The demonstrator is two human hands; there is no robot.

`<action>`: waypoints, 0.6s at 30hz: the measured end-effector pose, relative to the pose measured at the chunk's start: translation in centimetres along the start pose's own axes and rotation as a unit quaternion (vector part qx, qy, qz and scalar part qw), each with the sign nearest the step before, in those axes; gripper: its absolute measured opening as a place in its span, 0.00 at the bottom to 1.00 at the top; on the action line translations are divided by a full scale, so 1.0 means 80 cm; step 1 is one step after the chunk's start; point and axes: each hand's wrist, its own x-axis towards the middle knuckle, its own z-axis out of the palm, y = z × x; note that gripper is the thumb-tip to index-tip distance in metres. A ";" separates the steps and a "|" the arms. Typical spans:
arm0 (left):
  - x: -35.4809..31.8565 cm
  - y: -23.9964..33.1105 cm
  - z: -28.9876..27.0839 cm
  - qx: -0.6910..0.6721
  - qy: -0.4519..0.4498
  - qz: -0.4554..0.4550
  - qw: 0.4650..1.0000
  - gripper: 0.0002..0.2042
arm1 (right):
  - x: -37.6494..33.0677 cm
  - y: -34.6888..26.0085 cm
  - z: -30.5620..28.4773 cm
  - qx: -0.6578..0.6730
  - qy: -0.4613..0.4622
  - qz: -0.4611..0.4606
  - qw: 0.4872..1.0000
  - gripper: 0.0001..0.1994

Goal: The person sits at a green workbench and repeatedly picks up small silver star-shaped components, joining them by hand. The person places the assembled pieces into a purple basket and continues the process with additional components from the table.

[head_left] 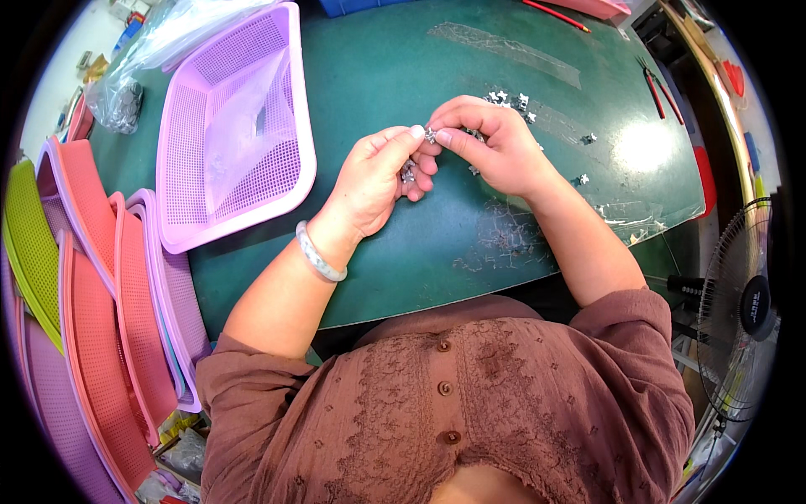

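Note:
Over the green table (395, 277), my two hands meet at a small silvery metal part (430, 135). My left hand (382, 172) pinches it between thumb and fingertips, and more small metal parts (408, 171) rest in its curled fingers. From the other side, my right hand (495, 143) closes thumb and forefinger on the same part. Just beyond the right hand lies a loose group of similar small parts (508, 100), partly covered by that hand. A few single ones (583, 179) are scattered to the right.
A lilac mesh basket (306, 160) holding a clear plastic bag stands left of my hands. Stacked pink baskets (92, 328) and a green one (32, 244) crowd the far left. Red-handled pliers (655, 92) and a red pen (558, 15) lie toward the back right. A fan (739, 311) stands at right.

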 end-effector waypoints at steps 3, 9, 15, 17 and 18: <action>0.001 -0.005 -0.004 -0.003 -0.015 0.024 1.000 0.09 | 0.001 0.004 0.001 -0.037 0.025 -0.049 0.998 0.04; 0.002 -0.006 -0.004 -0.035 -0.006 0.035 0.999 0.07 | 0.001 0.002 0.001 -0.087 0.044 -0.081 0.992 0.04; 0.002 -0.004 -0.001 -0.029 -0.004 0.042 0.999 0.08 | 0.001 0.001 0.001 -0.095 0.054 -0.086 0.990 0.05; 0.002 -0.004 -0.001 -0.030 -0.007 0.042 0.999 0.09 | 0.001 0.002 0.000 -0.096 0.052 -0.086 0.990 0.05; 0.002 -0.004 -0.001 -0.031 -0.009 0.042 0.999 0.09 | 0.001 0.003 0.000 -0.095 0.051 -0.086 0.990 0.05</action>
